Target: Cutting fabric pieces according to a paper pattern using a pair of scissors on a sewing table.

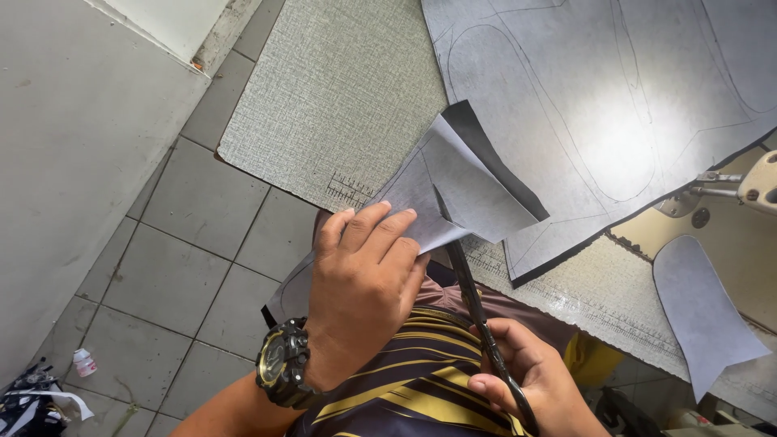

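Nearest the camera, the right hand [530, 380] is closing its grip around the handles of a pair of dark scissors [477, 311], whose blades are pointing up and away into the material. Just beside it, the left hand [364, 283], wearing a black and yellow wristwatch [283, 364], is pressing flat with its fingers together on the near flap of a grey sheet [453, 190], pinning it rather than gripping it. The sheet is lying partly over the person's lap, above a striped dark and yellow shirt [421, 380], and its cut edge is curling up where the blades are meeting it. Farther off, the larger part of the grey sheet, marked with curved outlines [615, 105], is spreading across a textured mat on the bench [340, 97]. To the right, a cut-out grey piece [704, 311] is lying apart. A tiled floor [178, 275] is showing at the left.
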